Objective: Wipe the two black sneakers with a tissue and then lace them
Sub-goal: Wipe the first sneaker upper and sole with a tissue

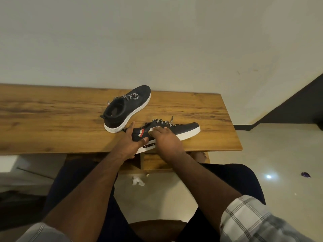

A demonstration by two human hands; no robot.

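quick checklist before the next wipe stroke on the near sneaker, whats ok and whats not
1. Near sneaker steadied: ok, the left hand grips its heel end, thumb on the side.
2. Tissue in contact: ok, the right hand presses it on the upper beside the laces.
3. Tissue still clean: cannot tell, only a small white edge shows.
4. Sneaker fully on the table: not ok, its heel sits right at the front edge.
5. Far sneaker out of the way: ok, it stands apart, behind.
6. Crumpled tissue on the floor: not ok, needs picking up.
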